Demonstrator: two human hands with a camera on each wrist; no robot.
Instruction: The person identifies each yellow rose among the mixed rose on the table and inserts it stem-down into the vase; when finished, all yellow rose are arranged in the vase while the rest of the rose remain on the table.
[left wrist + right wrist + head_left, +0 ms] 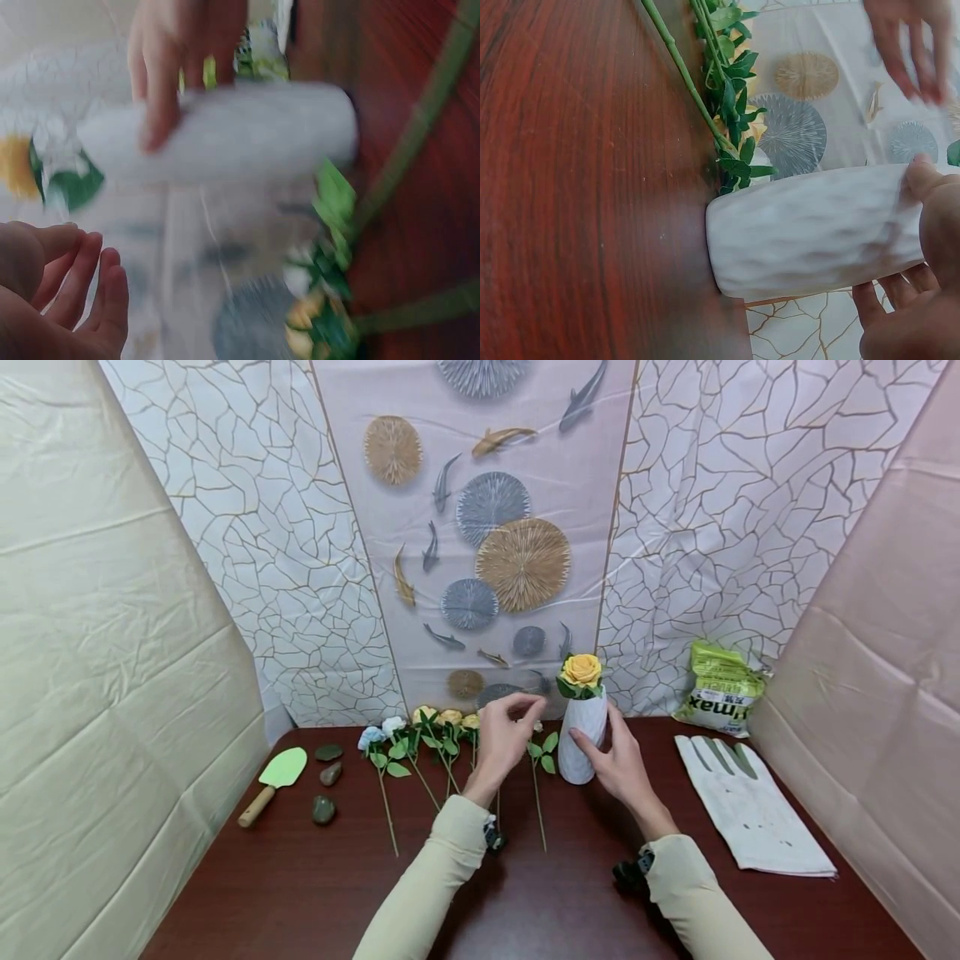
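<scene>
A white vase with a dimpled surface stands upright on the table, holding a yellow rose whose head and leaves show above the rim. My right hand grips the vase from the right side, thumb on the near face; its curled fingers also show around the vase in the right wrist view. To the left of the vase, my left hand is in the air with loosely bent fingers and nothing in them. The left wrist view shows the left hand near the rose, apart from it.
Several artificial roses lie left of the vase, stems toward me. Farther left are a green trowel and 3 stones. At right lie white gloves and a green bag. A patterned cloth backs the table.
</scene>
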